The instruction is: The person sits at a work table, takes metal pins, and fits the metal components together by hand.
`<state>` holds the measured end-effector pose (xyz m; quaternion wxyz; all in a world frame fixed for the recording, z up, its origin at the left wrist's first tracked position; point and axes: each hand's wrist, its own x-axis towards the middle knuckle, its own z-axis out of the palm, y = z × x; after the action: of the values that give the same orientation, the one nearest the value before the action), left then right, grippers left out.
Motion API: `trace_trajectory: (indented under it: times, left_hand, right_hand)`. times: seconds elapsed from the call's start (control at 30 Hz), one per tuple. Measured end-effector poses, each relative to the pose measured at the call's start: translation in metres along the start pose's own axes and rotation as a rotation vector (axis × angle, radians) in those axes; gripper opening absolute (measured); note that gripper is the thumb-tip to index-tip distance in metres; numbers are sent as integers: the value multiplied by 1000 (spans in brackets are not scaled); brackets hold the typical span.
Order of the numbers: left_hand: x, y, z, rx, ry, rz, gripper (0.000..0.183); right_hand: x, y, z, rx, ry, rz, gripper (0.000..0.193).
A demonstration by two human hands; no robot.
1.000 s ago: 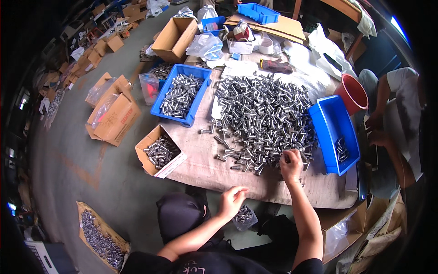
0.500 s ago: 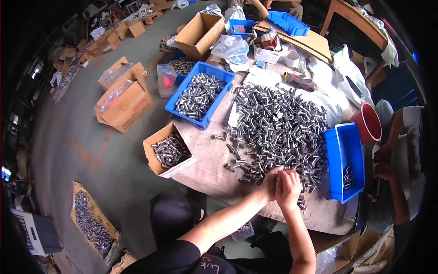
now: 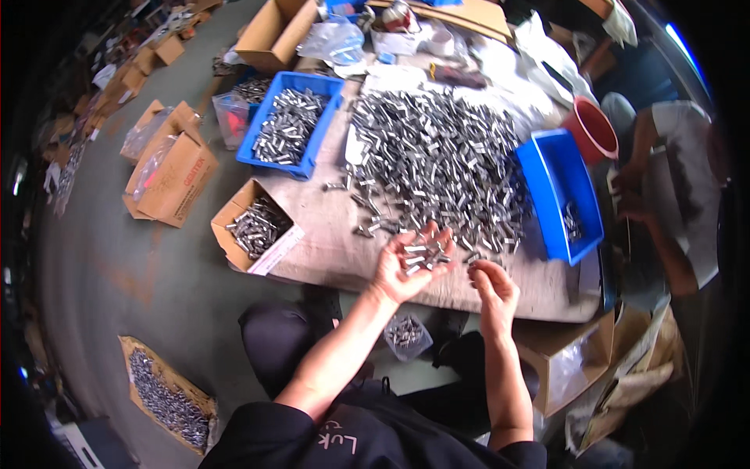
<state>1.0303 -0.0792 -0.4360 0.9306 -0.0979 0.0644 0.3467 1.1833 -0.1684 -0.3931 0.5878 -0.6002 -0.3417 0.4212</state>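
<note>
My left hand [image 3: 393, 275] is palm up above the table's near edge, cupping several small bolt-like metal pieces [image 3: 423, 256] on its palm and fingers. Just right of it is my right hand [image 3: 495, 295], apart from the left, its fingers curled and the thumb close to the fingertips. Whether something small is pinched there I cannot make out. Beyond both hands spreads a large heap of the same shiny short metal pieces [image 3: 437, 160] on the covered table [image 3: 332, 254]. A few loose ones lie at the heap's left edge.
Left of the heap stand a blue bin [image 3: 248, 148] and an open cardboard box [image 3: 231, 209], both with metal pieces. On the right are a blue bin [image 3: 547, 195] holding a few pieces, a red bucket [image 3: 601, 133] and another person [image 3: 672, 195]. A clear tub [image 3: 414, 348] sits below the table edge.
My hands were together at the heap's near edge. They have drawn back toward me and separated; the left has turned palm up, showing metal pieces. The view has tilted down.
</note>
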Motion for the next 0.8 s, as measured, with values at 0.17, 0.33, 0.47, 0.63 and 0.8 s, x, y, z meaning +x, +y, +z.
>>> trace_trajectory:
  times: [0.17,0.33,0.47,0.63,0.8]
  left_hand:
    - [-53,-15,32,0,-34,15,38]
    - [-91,-23,34,49,65,78,31]
    - [-103,-31,37,85,96,84,37]
    - [-104,-43,34,156,127,69,26]
    - [-120,-40,15,88,215,-44,28]
  right_hand:
    - [-35,10,12,127,-151,242,21]
    - [-50,2,21,133,-232,209,20]
    - [-55,-4,26,146,-241,239,19]
    - [-64,-5,21,93,-265,148,18]
    - [-68,4,30,39,-314,204,22]
